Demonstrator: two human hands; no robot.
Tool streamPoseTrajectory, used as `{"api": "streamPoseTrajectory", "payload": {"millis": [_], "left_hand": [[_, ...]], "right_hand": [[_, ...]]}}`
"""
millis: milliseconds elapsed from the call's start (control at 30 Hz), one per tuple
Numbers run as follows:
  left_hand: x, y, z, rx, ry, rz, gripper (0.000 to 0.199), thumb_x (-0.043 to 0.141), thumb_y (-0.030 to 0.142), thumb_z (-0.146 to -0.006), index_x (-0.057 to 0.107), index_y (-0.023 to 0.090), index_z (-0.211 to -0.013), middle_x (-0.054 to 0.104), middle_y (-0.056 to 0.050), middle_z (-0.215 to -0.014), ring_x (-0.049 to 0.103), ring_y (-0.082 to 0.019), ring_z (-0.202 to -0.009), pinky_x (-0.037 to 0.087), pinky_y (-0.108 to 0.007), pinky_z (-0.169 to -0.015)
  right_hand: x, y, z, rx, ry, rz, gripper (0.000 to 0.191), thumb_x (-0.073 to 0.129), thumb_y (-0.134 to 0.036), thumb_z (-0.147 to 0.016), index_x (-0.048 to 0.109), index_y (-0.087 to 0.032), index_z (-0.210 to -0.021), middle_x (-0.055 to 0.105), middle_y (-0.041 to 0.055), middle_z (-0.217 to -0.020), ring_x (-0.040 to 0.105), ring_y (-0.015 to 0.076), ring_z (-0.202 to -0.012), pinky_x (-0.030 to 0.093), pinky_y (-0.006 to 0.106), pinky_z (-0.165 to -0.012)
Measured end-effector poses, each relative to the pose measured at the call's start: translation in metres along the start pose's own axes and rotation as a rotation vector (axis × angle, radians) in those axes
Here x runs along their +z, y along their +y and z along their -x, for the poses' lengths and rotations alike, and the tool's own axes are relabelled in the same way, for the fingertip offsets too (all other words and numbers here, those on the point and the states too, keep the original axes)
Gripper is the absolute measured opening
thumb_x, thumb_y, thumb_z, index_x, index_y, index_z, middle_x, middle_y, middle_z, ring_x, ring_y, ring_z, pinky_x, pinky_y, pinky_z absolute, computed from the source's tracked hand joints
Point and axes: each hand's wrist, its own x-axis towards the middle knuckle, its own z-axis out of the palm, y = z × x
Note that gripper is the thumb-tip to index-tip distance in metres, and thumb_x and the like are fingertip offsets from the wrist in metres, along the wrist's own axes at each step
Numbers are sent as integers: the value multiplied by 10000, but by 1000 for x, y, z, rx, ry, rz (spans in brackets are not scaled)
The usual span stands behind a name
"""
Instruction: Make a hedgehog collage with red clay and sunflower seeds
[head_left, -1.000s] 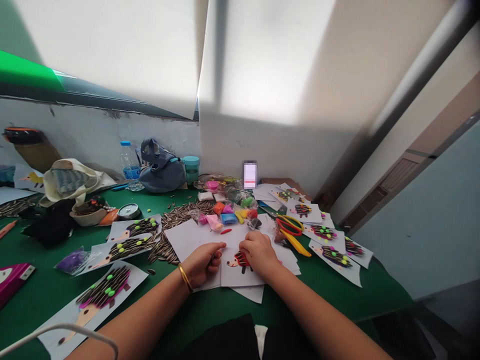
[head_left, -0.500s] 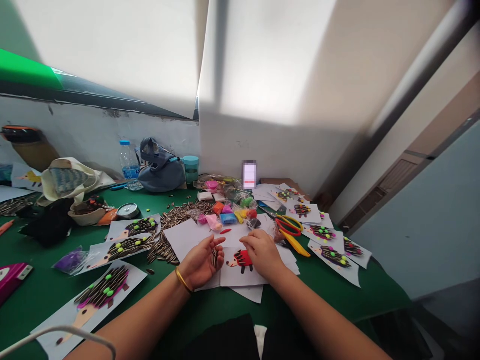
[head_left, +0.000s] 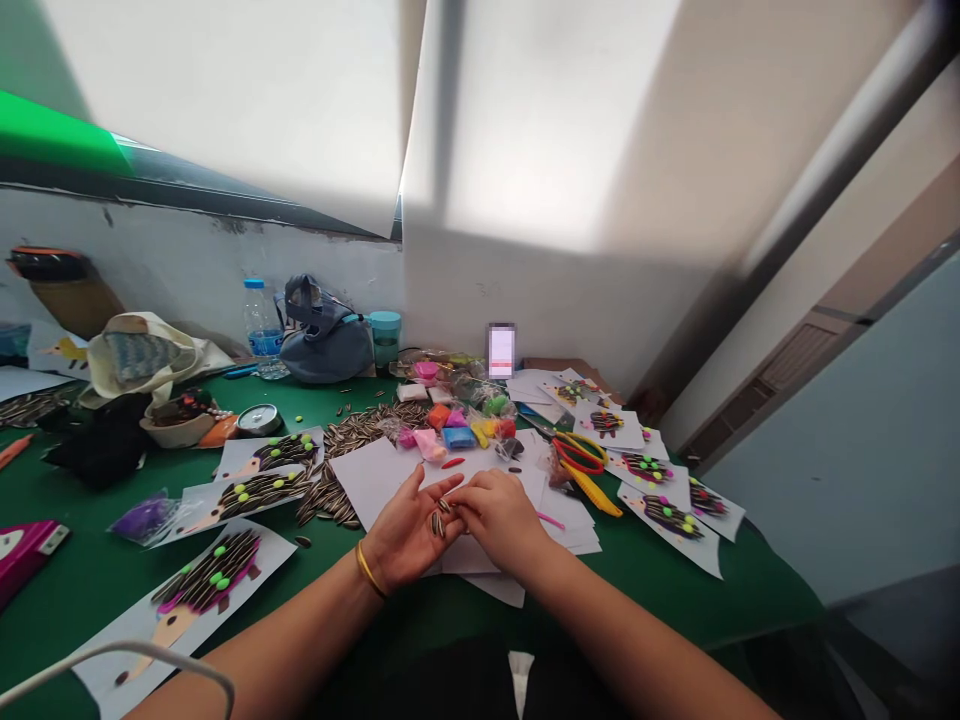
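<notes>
My left hand (head_left: 405, 530), with a gold bangle at the wrist, lies palm up and cradles a few striped sunflower seeds (head_left: 437, 523). Over its fingers, my right hand (head_left: 504, 515) pinches at a seed. Both hands hide most of the red hedgehog picture on the white paper beneath. A small red clay piece (head_left: 453, 463) and a dark seed (head_left: 514, 470) lie on the white sheets (head_left: 367, 475) beyond. Past them are bagged lumps of coloured clay, including a blue one (head_left: 458, 437). A thin pink strip (head_left: 551, 521) shows beside my right wrist.
A heap of sunflower seeds (head_left: 337, 485) spreads to the left. Hedgehog pictures (head_left: 202, 590) flank both sides of the green table (head_left: 330, 640). Scissors (head_left: 581, 450) and a yellow cutter (head_left: 596, 493) lie right. A phone (head_left: 501, 352), blue bag (head_left: 326, 350) and bottle (head_left: 262, 335) stand behind.
My right hand has moved left from above the hedgehog picture to the fingers of my left hand. The left hand has opened flatter, showing the seeds. A dark seed now shows on the paper.
</notes>
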Motion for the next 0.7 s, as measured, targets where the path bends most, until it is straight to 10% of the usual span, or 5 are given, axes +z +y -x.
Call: {"api": "streamPoseTrajectory", "payload": {"millis": [133, 367, 700], "left_hand": [[1, -2, -1, -6, 77, -110, 327, 483, 388, -944, 586, 104, -1068, 636, -104, -894, 651, -153, -754, 536, -235, -636], [-4, -10, 0, 23, 51, -506, 307, 757, 374, -747, 552, 156, -816, 411, 71, -598, 321, -13, -430, 123, -129, -365], [-9, -10, -9, 253, 146, -987, 422, 719, 540, -673, 540, 166, -746, 330, 105, -489, 188, -43, -435, 118, -195, -414]], "right_hand": [[-11, 6, -1, 102, 48, -203, 218, 595, -129, -836, 737, -269, -923, 647, 12, -837, 585, 169, -847, 426, 295, -764], [-21, 8, 0, 154, 29, -406, 188, 579, -204, -868, 754, -264, -902, 605, 15, -846, 597, 160, -859, 467, 289, -789], [-21, 11, 5, 266, 32, -515, 83, 609, -184, -789, 686, -201, -763, 610, 8, -824, 592, 159, -820, 464, 279, -739]]}}
